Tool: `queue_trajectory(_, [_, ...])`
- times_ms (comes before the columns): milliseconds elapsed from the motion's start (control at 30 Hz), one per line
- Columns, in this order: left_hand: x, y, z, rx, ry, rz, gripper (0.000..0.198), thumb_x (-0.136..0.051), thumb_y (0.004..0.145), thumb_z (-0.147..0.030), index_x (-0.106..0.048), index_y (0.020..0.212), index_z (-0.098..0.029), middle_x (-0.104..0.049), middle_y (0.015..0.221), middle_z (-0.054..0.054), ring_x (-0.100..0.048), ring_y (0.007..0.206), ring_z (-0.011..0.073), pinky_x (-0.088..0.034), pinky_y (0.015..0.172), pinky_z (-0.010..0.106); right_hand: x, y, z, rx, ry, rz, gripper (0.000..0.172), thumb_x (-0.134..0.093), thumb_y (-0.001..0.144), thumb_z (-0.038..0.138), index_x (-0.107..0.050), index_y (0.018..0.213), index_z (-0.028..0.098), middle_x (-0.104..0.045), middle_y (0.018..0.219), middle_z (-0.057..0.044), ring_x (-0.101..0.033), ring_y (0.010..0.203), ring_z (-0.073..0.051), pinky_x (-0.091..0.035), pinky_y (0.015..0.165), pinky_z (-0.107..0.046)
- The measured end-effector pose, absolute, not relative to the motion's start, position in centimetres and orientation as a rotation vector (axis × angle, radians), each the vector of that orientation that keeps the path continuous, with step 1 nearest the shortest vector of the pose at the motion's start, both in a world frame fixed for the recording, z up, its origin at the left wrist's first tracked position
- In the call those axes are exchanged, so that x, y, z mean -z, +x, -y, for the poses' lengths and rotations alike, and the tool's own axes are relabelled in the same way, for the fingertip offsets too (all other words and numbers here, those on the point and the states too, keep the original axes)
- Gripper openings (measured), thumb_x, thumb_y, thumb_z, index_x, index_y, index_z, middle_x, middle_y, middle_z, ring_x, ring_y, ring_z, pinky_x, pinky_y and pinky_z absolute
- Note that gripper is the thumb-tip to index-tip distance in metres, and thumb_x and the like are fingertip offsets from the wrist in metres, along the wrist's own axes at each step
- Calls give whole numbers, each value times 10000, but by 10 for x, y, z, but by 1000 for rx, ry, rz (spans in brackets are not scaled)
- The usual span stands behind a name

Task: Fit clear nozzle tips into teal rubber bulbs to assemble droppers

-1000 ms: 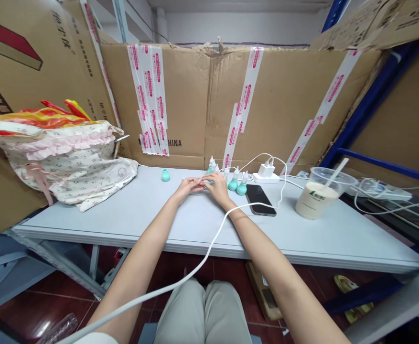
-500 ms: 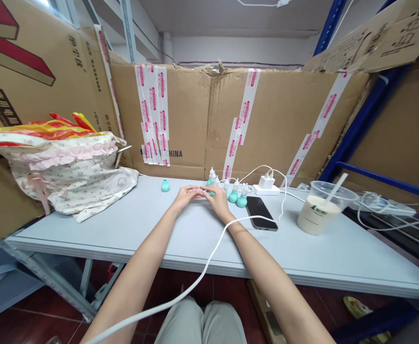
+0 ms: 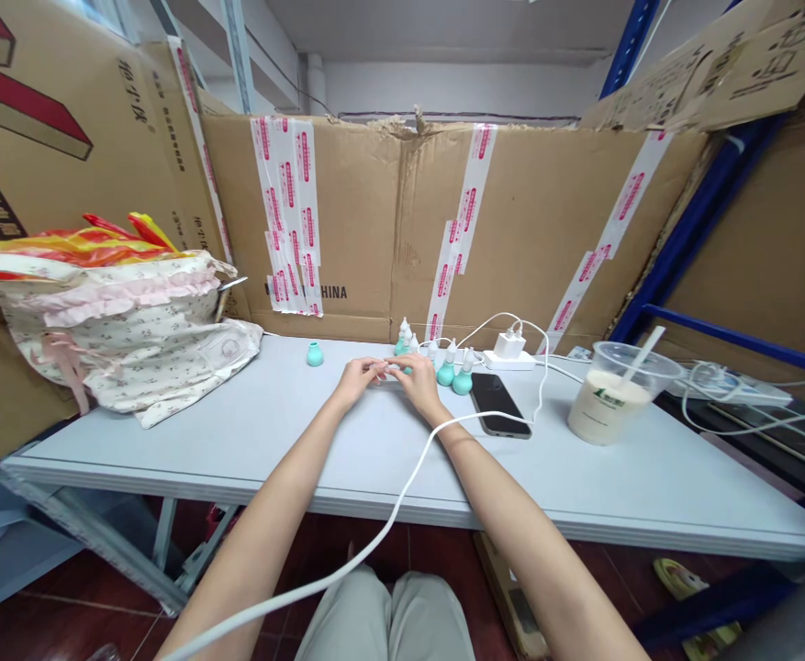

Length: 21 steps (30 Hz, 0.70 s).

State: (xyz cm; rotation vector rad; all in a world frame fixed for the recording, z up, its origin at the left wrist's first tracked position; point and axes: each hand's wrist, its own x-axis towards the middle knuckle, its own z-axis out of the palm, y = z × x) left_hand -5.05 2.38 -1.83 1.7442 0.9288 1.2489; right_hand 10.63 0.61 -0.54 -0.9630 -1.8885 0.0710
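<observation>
Beside teal bulbs (image 3: 463,382), left hand (image 3: 354,380) and right hand (image 3: 419,381) nearly meet, perhaps for precision; their grip I cannot make out.

left grip (image 3: 361,377) and right grip (image 3: 416,378) seemingly touch.

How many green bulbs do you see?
At least 4: one green bulb left of the left hand, two near the phone, one behind the right hand, where more may be hidden.

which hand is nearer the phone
Right. The right hand is a little left of the phone; the left hand is farther left, beyond the right hand.
</observation>
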Motion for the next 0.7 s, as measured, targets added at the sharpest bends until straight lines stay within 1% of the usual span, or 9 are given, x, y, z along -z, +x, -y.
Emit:
queue_trajectory(100, [23, -50, -24, -1163, 1780, -940, 401, -493, 765, -485, -620, 761, -105, -583, 587, 25, -509, 505, 99, -411, 542, 230, 8, 111, -12, -125, -961, 1927, 161, -566, 785, 244, -713, 838, 205, -693, 788, -39, -568, 702, -163, -394, 713, -289])
queue_trajectory(200, [26, -49, -27, -1115, 1756, -903, 387, -517, 743, -482, -604, 721, -106, -553, 568, 11, -496, 508, 90, -398, 532, 216, 11, 114, -17, -164, -965, 1951, 137, -595, 759, 256, -714, 786, 194, -684, 741, -33, -555, 647, -150, -403, 671, -270])
queue_trajectory(267, [28, -49, -29, -1122, 1742, -878, 377, -543, 724, -475, -601, 696, -103, -542, 564, 5, -486, 511, 83, -390, 535, 210, 12, 113, -18, -146, -953, 1937, 137, -590, 761, 257, -711, 783, 197, -684, 760, -33, -563, 669, -151, -405, 683, -270])
queue_trajectory(367, [27, -50, -31, -1116, 1670, -883, 443, -486, 743, -520, -578, 640, -100, -528, 527, 9, -467, 466, 80, -369, 502, 218, 12, 110, -17, -139, -935, 1926, 152, -570, 775, 257, -712, 779, 202, -687, 763, -32, -573, 684, -153, -410, 696, -273])
queue_trajectory(433, [27, -50, -30, -1119, 1603, -882, 474, -468, 739, -551, -568, 638, -99, -523, 516, 8, -455, 443, 78, -350, 480, 220, 11, 108, -17, -155, -934, 1923, 163, -560, 782, 261, -712, 790, 204, -691, 769, -33, -578, 681, -153, -414, 700, -276])
queue_trajectory(600, [23, -48, -27, -1072, 1472, -827, 481, -567, 664, -567, -596, 719, -90, -495, 521, -21, -424, 436, 60, -321, 477, 216, 11, 108, -17, -214, -972, 1877, 173, -576, 767, 300, -707, 817, 198, -696, 821, -49, -598, 739, -169, -426, 723, -284])
queue_trajectory(700, [18, -49, -23, -1071, 1448, -797, 454, -625, 639, -524, -638, 747, -83, -518, 548, -11, -436, 464, 59, -321, 499, 217, 9, 108, -15, -223, -987, 1865, 198, -577, 765, 330, -702, 838, 195, -692, 848, -60, -595, 785, -183, -427, 743, -299])
